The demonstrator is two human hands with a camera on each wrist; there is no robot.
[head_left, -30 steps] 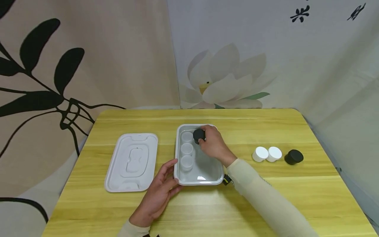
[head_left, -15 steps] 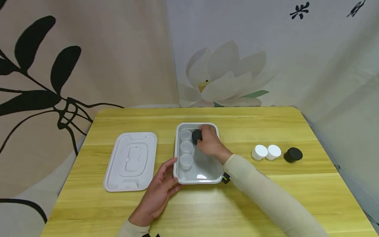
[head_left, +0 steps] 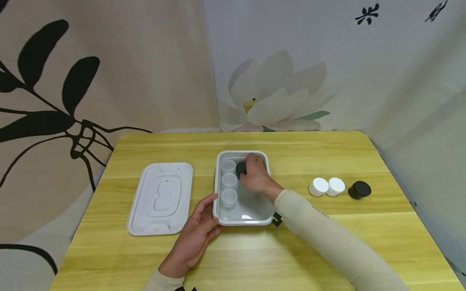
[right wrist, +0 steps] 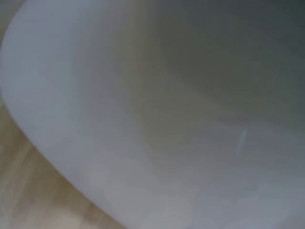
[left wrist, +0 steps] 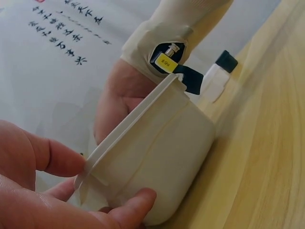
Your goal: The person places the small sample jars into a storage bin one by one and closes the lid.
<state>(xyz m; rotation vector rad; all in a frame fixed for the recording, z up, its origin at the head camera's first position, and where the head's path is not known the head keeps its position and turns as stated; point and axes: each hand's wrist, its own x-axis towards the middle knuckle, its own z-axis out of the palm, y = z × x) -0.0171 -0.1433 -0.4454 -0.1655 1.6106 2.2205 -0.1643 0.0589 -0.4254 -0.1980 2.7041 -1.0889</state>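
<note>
A white rectangular container [head_left: 270,186] stands mid-table with three small white cups [head_left: 229,180] in a column along its left side. Inside its far end, my right hand [head_left: 249,170] grips a black jar [head_left: 240,169] right beside the cups. At the front left corner, my left hand [head_left: 209,211] holds the container. In the left wrist view, the thumb of my left hand [left wrist: 112,180] lies on the rim and a finger curls under the container [left wrist: 167,143]. The right wrist view shows only a blurred white container wall [right wrist: 152,119].
The container's white lid [head_left: 160,198] lies flat to its left. Two white jars [head_left: 327,186] and another black jar [head_left: 359,189] sit in a row on the right of the yellow wooden table [head_left: 255,258]. Patterned cloth walls enclose the back and the right.
My right hand has sunk a little lower into the container with the black jar, close beside the cups. The left hand has stayed at the corner.
</note>
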